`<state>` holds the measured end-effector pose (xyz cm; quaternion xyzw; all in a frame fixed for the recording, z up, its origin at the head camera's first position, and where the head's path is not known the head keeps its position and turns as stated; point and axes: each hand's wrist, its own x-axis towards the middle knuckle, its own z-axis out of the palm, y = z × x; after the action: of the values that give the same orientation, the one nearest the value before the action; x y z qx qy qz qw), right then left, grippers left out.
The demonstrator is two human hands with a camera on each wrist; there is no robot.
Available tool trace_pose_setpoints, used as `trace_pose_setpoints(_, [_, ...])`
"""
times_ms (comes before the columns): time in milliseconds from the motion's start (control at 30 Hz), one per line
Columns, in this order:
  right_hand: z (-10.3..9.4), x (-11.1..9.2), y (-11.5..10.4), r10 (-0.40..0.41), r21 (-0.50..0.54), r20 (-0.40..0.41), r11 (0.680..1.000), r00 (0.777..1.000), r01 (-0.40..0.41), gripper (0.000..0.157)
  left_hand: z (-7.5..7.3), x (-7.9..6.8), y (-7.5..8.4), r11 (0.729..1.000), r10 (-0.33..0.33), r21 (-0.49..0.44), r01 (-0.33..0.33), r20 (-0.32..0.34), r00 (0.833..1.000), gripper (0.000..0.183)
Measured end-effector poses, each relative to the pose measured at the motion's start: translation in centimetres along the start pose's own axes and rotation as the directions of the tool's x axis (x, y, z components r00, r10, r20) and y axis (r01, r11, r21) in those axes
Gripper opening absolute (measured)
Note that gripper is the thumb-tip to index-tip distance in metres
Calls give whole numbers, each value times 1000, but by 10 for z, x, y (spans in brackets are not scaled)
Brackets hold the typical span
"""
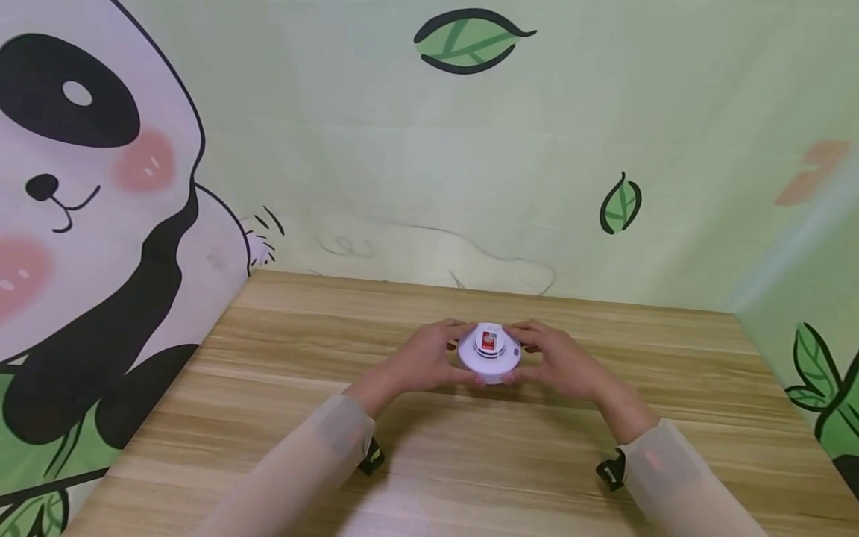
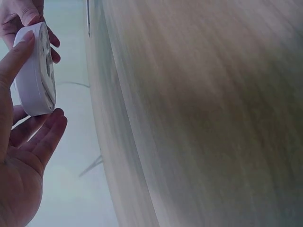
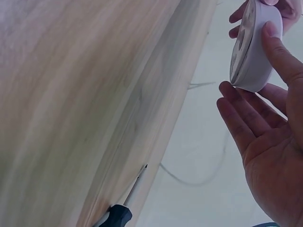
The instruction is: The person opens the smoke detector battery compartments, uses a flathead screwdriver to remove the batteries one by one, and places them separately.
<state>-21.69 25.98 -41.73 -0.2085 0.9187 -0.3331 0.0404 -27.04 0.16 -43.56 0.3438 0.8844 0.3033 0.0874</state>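
A white round smoke detector (image 1: pixel 491 364) with a red label on its raised centre is held above the table between two hands. My left hand (image 1: pixel 424 359) grips its left side, thumb on the near rim and fingers behind. On the opposite side, my right hand (image 1: pixel 569 362) holds it in the same way. Both wrist views show the detector's flat underside edge-on, with a thumb (image 2: pixel 24 43) against its side wall. Details of the underside are hard to make out.
The wood-grain table (image 1: pixel 322 328) meets a pale green wall (image 1: pixel 376 149) at the back. A screwdriver (image 3: pixel 118 215) with a dark handle lies on the table in the right wrist view; it does not show in the head view. A painted panda (image 1: pixel 168 127) covers the left wall.
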Motion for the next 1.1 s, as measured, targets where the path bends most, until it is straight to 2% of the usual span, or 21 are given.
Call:
trace_pose_setpoints(333, [2,-4,0,-23,101,-21,995,1000,25,75,-2,-7,-4,990,7,-143,-9,-13,1000,97])
trace_pose_setpoints(567, [6,-5,4,-28,147,-33,989,999,32,68,-1,-10,-6,981,13,-191,-18,-29,1000,93])
trace_pose_setpoints(833, [8,-7,6,-22,195,-42,980,999,30,61,1,-10,-7,976,20,-215,-28,-42,999,89])
trace_pose_setpoints(1100, [9,-6,7,13,214,-38,977,999,-4,55,2,-11,-5,977,24,-210,-40,-76,997,77])
